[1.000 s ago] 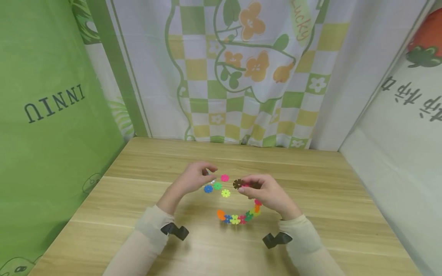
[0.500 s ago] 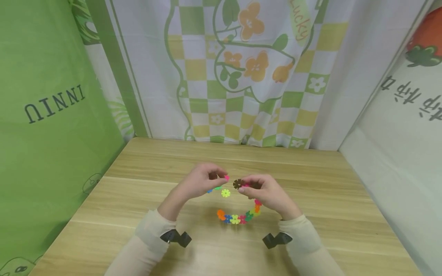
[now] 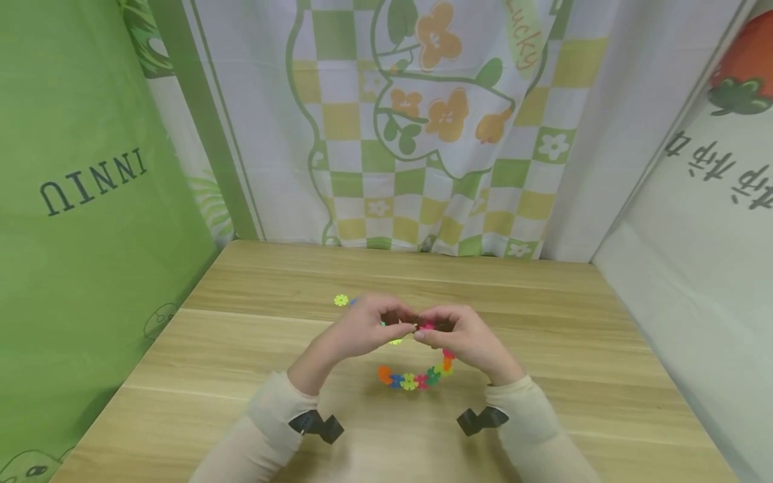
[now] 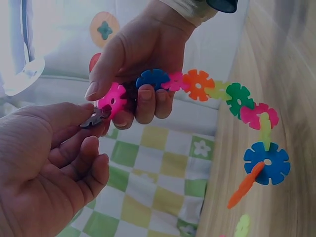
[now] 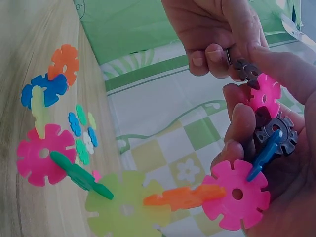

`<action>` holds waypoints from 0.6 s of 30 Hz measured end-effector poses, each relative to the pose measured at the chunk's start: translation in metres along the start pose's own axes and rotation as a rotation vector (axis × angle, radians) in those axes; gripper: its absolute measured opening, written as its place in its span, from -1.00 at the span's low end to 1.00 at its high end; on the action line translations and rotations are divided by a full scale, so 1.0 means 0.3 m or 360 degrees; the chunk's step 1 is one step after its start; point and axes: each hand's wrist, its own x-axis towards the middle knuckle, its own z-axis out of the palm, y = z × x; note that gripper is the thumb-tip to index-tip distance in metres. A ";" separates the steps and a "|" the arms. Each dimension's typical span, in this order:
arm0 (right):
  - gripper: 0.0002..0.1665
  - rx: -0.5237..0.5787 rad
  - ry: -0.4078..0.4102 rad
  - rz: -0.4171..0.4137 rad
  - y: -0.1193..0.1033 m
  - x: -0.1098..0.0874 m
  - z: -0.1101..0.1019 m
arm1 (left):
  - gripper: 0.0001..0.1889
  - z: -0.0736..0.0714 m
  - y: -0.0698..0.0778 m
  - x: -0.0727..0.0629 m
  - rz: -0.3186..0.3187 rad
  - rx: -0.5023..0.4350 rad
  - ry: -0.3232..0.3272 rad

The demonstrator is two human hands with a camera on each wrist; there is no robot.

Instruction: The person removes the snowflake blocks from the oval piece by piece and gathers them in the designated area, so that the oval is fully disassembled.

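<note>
A chain of slotted plastic flower discs [image 3: 409, 382] curves below my hands in the head view. My right hand [image 3: 470, 341] grips its upper end, around a pink disc [image 5: 265, 95] and a dark brown disc [image 5: 282, 138]. From the left, my left hand [image 3: 367, 327] meets it, and its thumb and fingers pinch another dark brown disc [image 4: 95, 118], joined to the pink one. Fingers partly cover these end discs. The chain hangs on through blue, pink, orange [image 4: 199, 85], yellow and green [image 4: 240, 101] discs to an orange end disc [image 3: 384, 374].
Loose discs lie on the wooden table [image 3: 272, 282] beyond and under my left hand, among them a yellow disc [image 3: 341, 300] and a white disc [image 5: 88, 141]. A patterned curtain [image 3: 423, 201] hangs behind the table, with a green cloth [image 3: 90, 268] on the left.
My left hand has moved right, from above the loose discs to the brown disc at the chain's end. The right hand stays nearly still. A yellow disc farther left has come into view.
</note>
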 end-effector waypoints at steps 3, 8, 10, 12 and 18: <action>-0.69 -0.0011 0.0004 0.0023 -0.004 0.000 0.003 | -0.84 0.010 0.003 0.004 -0.0008 -0.0036 -0.0008; -0.70 -0.0020 -0.0015 -0.0004 -0.036 -0.008 0.007 | -0.83 0.022 0.003 0.008 -0.0017 -0.0060 -0.0028; -0.70 -0.0012 -0.0022 -0.0018 -0.035 -0.010 0.005 | -0.83 0.024 0.002 0.008 -0.0021 -0.0065 -0.0029; -0.68 -0.0009 -0.0026 -0.0015 -0.035 -0.012 0.004 | -0.84 0.025 0.004 0.008 -0.0024 -0.0059 -0.0029; -0.58 0.0056 -0.0060 -0.0001 0.000 -0.008 -0.007 | -0.88 0.019 0.012 0.003 -0.0056 -0.0110 -0.0041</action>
